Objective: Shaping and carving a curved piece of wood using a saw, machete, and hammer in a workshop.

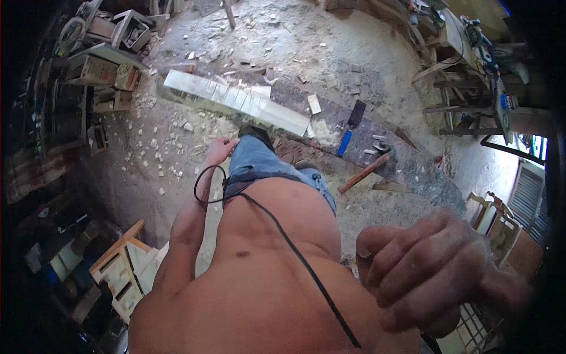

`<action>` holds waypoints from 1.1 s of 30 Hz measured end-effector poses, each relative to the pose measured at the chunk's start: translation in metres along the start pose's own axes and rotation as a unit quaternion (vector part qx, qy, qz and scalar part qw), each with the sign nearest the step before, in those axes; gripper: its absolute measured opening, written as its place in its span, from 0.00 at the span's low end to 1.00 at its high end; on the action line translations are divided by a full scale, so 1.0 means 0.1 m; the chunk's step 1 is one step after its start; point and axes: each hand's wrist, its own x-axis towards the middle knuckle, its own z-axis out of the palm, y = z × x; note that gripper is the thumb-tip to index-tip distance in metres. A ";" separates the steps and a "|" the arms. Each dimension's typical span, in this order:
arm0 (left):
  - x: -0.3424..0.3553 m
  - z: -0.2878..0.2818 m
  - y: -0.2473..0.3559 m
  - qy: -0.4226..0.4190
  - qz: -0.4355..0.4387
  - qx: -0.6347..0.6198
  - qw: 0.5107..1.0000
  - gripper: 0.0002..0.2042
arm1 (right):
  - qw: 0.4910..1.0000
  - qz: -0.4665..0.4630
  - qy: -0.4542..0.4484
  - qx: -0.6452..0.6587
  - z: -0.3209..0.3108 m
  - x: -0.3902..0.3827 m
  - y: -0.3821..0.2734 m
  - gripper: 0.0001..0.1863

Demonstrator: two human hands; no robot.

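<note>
My right hand (424,265) is raised close in front of my chest, its fingers curled inward; the inside of the grip is hidden. Lower down, my left hand (221,150) hangs beside my denim shorts (256,159), fingertips at the cloth and loosely bent, with no object visible in them. Beyond my legs a long pale timber (274,113), crossed by several cuts, lies on a dark, worn plank surface (407,159). To its right are a dark-bladed tool with a blue handle (344,143) and a hammer (364,173) with a wooden handle.
A small wood block (313,104) lies beside the timber. Chips and offcuts litter the floor (159,147). Boxes (97,71) are stacked at the far left, and a cluttered workbench (463,44) stands at the far right. A black cable (295,248) runs down my torso.
</note>
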 end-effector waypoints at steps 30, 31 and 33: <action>0.60 -1.15 -1.05 0.203 0.082 0.092 0.971 0.27 | 0.731 0.271 -0.098 -0.619 0.78 -0.32 4.60 0.59; 0.65 -1.20 -0.98 0.207 0.076 0.087 0.971 0.27 | 0.732 0.267 -0.106 -0.618 0.83 -0.39 4.94 0.59; 0.76 -1.35 -0.48 0.243 0.089 0.238 0.936 0.28 | 0.691 0.359 -0.075 -0.623 0.77 -0.51 5.28 0.53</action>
